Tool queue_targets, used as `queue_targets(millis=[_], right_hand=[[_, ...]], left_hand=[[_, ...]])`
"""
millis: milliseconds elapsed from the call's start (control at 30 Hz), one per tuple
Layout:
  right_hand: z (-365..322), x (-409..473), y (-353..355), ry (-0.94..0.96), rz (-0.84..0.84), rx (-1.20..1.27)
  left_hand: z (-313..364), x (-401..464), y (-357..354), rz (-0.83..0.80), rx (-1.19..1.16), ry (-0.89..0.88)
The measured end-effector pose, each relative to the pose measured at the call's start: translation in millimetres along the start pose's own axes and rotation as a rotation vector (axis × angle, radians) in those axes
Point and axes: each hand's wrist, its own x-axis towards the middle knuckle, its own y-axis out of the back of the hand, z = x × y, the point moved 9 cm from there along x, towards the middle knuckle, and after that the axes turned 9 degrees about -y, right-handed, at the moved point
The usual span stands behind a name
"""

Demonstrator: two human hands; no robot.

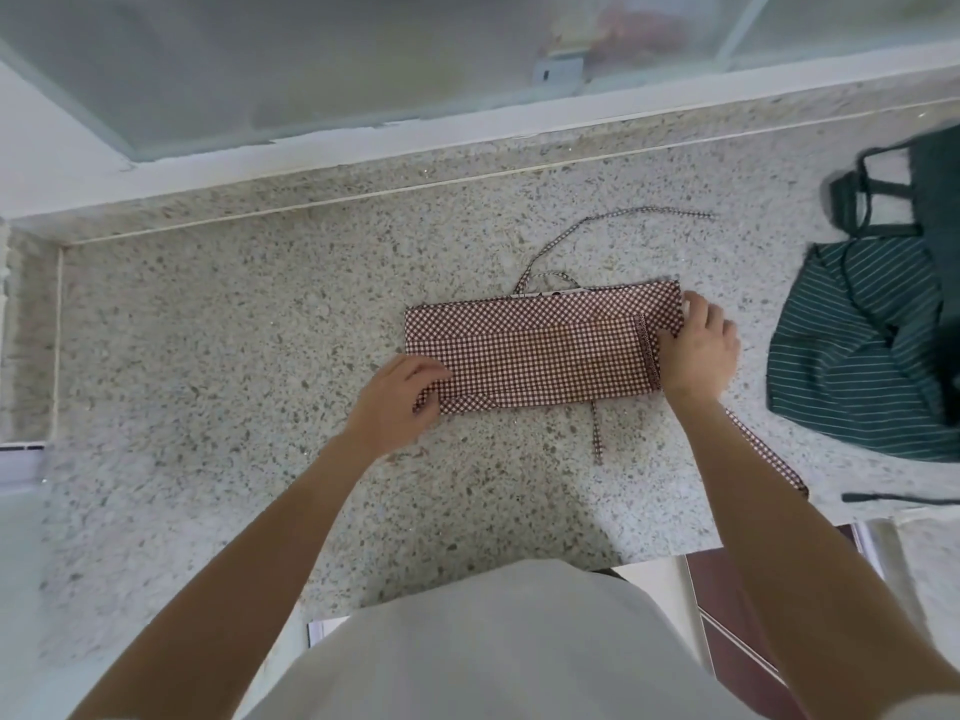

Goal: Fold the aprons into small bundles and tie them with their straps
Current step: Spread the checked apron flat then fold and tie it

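Left grip point(402, 397) pinches the near-left corner of the checked apron point(540, 350); right grip point(698, 345) has its fingers curled round the apron's right end. It lies folded into a long strip mid-counter point(234, 356). Soft, light, floppy cloth: best taken at corners and folded edges. Striped green apron point(857, 345) waits right of it. No containers visible.

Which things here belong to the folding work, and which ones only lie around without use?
For the job:
- checked apron, folded into a strip, with its straps loose
- left hand holding its left end
- right hand on its right end
- striped green apron, waiting on the right

Just lying about:
- stone counter
- window behind it
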Motion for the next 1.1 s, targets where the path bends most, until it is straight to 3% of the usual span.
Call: queue_targets(millis=[100,200,267,500,667,833,1100], right_hand=[[-31.0,-32.1,12.6,0.241,0.156,0.089],[-75.8,-96.9,-7.9,0.569,0.029,0.129],[-88.0,-132.9,-30.8,0.687,-0.064,0.039],[-58.6,-131.4,-45.3,0.559,-0.109,-0.168],[-53.2,-119.0,-47.7,0.588,-0.199,-0.247],[-60.6,-119.8,-45.9,0.679,-0.223,-0.294],[-61.6,-121.3,-48.4,0.728,-0.318,-0.093]], left_hand=[[-22.0,31.3,16.5,0.083,-0.01,0.1],[-48.8,55.1,14.1,-0.007,-0.006,0.241],[-60.1,57.9,12.2,-0.051,0.005,0.292],[-43.7,6.2,10.0,-0.075,-0.082,0.315],[21.1,-48.1,-36.5,-0.268,-0.208,0.089],[50.5,-65.8,-44.0,-0.186,0.033,-0.178],[57.4,-61.7,-23.0,-0.019,0.155,-0.168]])
